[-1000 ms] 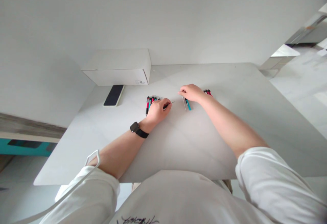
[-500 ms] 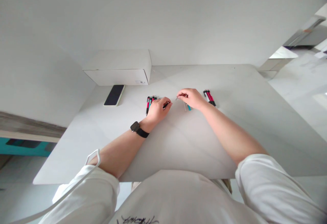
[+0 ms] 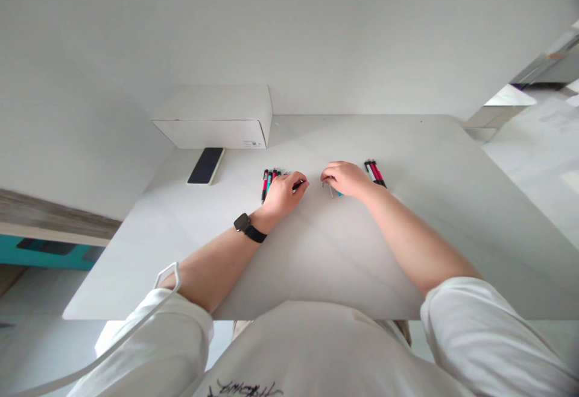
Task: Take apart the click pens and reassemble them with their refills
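My left hand point(image 3: 284, 193) rests on the white table point(image 3: 425, 161) with its fingers curled round a dark pen part. Just behind it lies a row of pink, teal and black pens point(image 3: 270, 178). My right hand point(image 3: 344, 178) is closed in a pinch on a small thin pen part, a short gap to the right of the left hand. Under its fingers lie a white piece and a teal pen point(image 3: 338, 193). Red, black and white pens point(image 3: 374, 173) lie just right of that hand.
A white cardboard box point(image 3: 216, 117) stands at the table's back left against the wall. A dark phone point(image 3: 206, 166) lies flat in front of it. A black watch point(image 3: 247, 228) is on my left wrist. The table's near edge is close to my body.
My right hand has drawn toward me, off the right-hand pens, pinching a small part near the left hand. The left hand has stayed on its pen part.
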### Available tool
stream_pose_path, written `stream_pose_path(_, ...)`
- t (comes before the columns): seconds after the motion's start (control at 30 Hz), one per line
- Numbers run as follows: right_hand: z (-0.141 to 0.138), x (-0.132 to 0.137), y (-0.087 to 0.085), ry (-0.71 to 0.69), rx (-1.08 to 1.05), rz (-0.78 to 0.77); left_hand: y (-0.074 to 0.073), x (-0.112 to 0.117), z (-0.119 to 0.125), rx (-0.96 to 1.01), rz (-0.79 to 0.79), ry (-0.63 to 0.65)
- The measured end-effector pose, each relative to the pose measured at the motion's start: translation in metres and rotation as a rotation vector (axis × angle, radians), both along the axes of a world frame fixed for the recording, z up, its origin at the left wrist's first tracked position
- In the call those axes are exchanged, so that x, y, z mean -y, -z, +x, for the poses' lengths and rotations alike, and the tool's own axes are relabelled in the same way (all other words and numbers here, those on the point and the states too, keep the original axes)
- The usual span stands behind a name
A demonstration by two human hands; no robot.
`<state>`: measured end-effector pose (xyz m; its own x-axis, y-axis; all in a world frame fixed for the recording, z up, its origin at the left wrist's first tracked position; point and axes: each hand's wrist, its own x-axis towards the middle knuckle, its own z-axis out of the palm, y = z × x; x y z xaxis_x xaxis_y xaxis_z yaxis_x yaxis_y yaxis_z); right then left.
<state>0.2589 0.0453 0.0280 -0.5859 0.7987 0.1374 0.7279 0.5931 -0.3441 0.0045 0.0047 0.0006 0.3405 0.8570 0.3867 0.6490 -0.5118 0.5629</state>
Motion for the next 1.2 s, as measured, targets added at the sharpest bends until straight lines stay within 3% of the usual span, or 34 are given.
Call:
stream_pose_path(0.17, 0.007, -0.004, 0.000, -0.003, -0.031, -0.002, 0.002, -0.001, -0.001, 0.005, -0.006, 0.019)
stream_pose_path(0.47, 0.007, -0.014, 0.022, -0.040, -0.025, 0.019, 0.005, -0.003, -0.002, -0.011, -0.012, 0.054)
stream_pose_path(0.6, 0.002, -0.008, 0.014, 0.029, -0.123, 0.016, 0.007, -0.004, -0.003, 0.010, -0.015, 0.067)
stream_pose_path(0.77, -0.022, 0.015, -0.004, 0.052, -0.236, -0.210, 0.005, -0.002, -0.003, 0.000, 0.028, 0.107)
stream_pose_path(0.9, -0.036, 0.026, -0.009, 0.051, -0.238, -0.311, 0.003, 0.001, -0.002, -0.033, 0.083, 0.119)
stream_pose_path(1.2, -0.009, 0.008, -0.007, 0.164, -0.370, -0.301, -0.001, 0.002, -0.002, 0.060, 0.113, 0.019)
